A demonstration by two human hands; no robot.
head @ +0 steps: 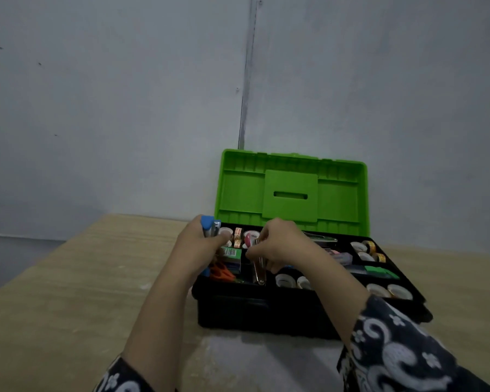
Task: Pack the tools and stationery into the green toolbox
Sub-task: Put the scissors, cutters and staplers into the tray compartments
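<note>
On the wooden counter (68, 278) stood the toolbox (266, 312), its green lid (292, 190) upright against the wall. The left hand (198, 244) had its grip clamped round a blue-capped tool (208, 225) over the tray's left end, above orange scissors (222, 272). Beside it, the right hand (277, 244) pinched a slim metal piece (259, 267) hanging into the tray. Tape rolls (388, 290) lay in the right compartments.

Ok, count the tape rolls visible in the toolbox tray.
About 11: two front right; two front centre; four far right; three behind the hands. Hands may hide more.
</note>
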